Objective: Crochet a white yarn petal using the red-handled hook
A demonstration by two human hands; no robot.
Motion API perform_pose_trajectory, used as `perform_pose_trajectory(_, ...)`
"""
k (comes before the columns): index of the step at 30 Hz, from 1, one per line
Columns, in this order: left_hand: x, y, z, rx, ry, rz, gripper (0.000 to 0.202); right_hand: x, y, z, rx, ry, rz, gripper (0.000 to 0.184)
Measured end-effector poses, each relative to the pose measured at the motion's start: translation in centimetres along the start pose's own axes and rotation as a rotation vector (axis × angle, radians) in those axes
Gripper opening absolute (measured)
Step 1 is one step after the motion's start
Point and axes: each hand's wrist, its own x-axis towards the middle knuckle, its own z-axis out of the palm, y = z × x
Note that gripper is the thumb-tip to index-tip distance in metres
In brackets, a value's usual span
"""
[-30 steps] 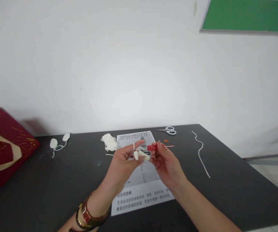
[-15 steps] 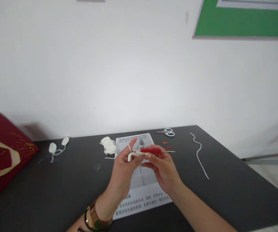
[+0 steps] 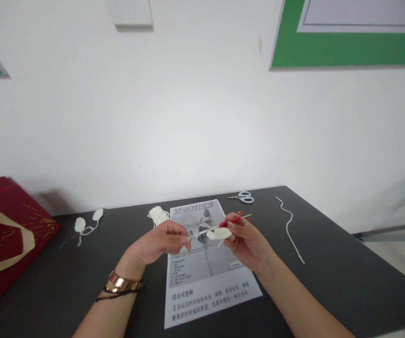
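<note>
My right hand point(image 3: 246, 241) is closed around a crochet hook point(image 3: 228, 221) with a red handle, and a small white crocheted petal point(image 3: 219, 234) hangs at its fingertips. From the petal, a white yarn strand point(image 3: 202, 232) runs left to my left hand point(image 3: 163, 241), whose thumb and fingers pinch it. The hook's front end lies along the strand and is hard to make out. Both hands are above a printed pattern sheet point(image 3: 213, 307). Behind my left hand sits a bundle of white yarn point(image 3: 158, 215), partly hidden.
Scissors point(image 3: 242, 197) and an orange stitch marker point(image 3: 240, 212) lie behind my right hand. A loose yarn piece point(image 3: 288, 225) is on the right of the black table point(image 3: 329, 281). Two joined crocheted petals point(image 3: 80, 225) and a red gift bag point(image 3: 8, 239) are on the left.
My left hand has moved left, away from my right hand, with the yarn stretched between them. The crocheted piece now shows at my right fingertips. The camera view has tilted up slightly.
</note>
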Motion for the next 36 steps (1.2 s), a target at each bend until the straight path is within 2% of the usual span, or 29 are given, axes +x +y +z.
perform_pose_trajectory(2, -0.2, 0.1, -0.2, 0.084, -0.04, -0.049, 0.011, 0.0, -0.2, -0.2, -0.007, -0.006, -0.008, 0.016)
perform_pose_trajectory(4, -0.2, 0.1, -0.2, 0.109, -0.049, -0.044, 0.016, 0.0, -0.3, -0.4, -0.014, -0.008, -0.016, 0.014)
perform_pose_trajectory(8, 0.1, -0.3, 0.6, -0.01, 0.03, 0.112, 0.046, 0.1, -0.1, -0.4, -0.047, -0.01, -0.036, 0.013)
perform_pose_trajectory(11, 0.6, -0.6, 2.0, -0.143, 0.084, 0.24, 0.036, 0.2, 0.2, -0.3, -0.09, -0.004, -0.035, 0.015)
perform_pose_trajectory(13, 0.8, -0.7, 3.1, -0.203, 0.1, 0.303, 0.051, 0.3, 0.5, -0.1, -0.127, 0.005, -0.043, 0.017)
perform_pose_trajectory(15, 0.9, -0.6, 4.2, -0.124, 0.098, 0.324, 0.067, 0.3, 0.7, 0.0, -0.167, 0.014, -0.066, 0.017)
perform_pose_trajectory(17, 1.0, -0.5, 5.1, -0.019, 0.174, 0.282, 0.076, 0.3, 0.8, 0.2, -0.201, 0.023, -0.099, 0.017)
perform_pose_trajectory(21, 1.2, -0.1, 5.7, 0.068, 0.386, 0.25, 0.072, 0.2, 1.0, 0.5, -0.271, 0.079, -0.182, 0.017)
perform_pose_trajectory(24, 1.3, -0.2, 5.6, 0.07, 0.449, 0.299, 0.067, 0.1, 1.1, 0.5, -0.323, 0.113, -0.216, 0.016)
perform_pose_trajectory(30, 1.3, -0.7, 5.6, -0.069, 0.416, 0.317, 0.068, 0.2, 1.3, 0.4, -0.258, 0.062, -0.225, 0.015)
perform_pose_trajectory(36, 1.3, -0.7, 5.7, -0.113, 0.406, 0.28, 0.064, 0.6, 1.6, 0.1, -0.081, 0.098, -0.122, 0.018)
